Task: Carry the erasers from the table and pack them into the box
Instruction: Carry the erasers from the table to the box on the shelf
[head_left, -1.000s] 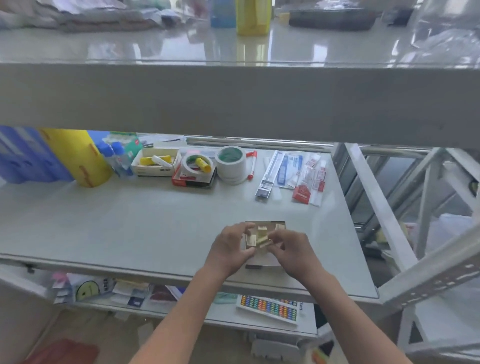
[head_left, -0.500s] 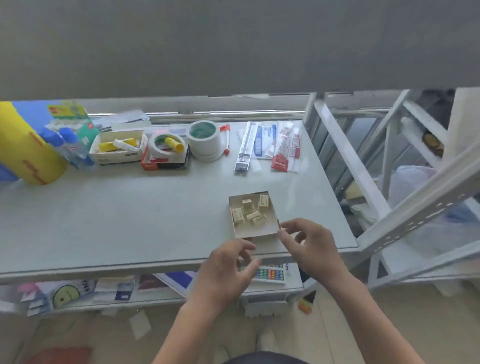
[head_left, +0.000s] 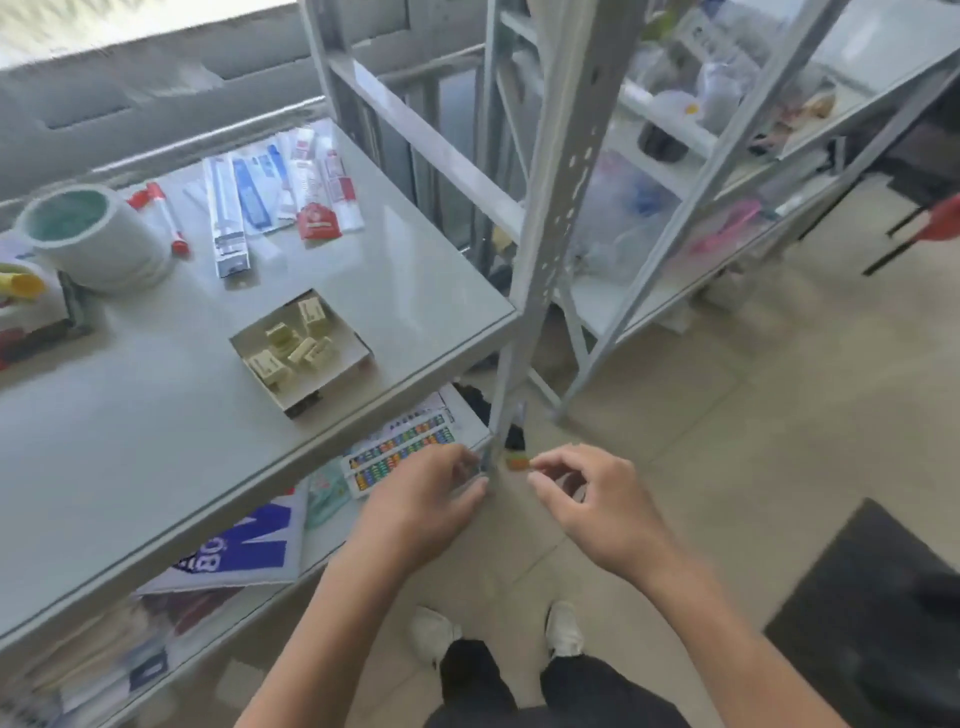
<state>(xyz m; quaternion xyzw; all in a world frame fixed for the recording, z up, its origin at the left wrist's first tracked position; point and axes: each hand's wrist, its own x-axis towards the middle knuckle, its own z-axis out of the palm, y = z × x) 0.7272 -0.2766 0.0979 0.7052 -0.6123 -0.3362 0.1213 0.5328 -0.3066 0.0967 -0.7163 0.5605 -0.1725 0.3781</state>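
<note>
Erasers (head_left: 291, 347) lie boxed (head_left: 358, 347), well apart from both empty hands (head_left: 592, 512).

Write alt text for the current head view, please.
Both bare hands, left hand and right hand, hang empty below the table edge. On the table, an open box holds several cream erasers.

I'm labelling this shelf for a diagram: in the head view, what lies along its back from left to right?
White tape roll with green core → red-capped white marker → long blue-and-white packet → red-and-white sachet.
</note>
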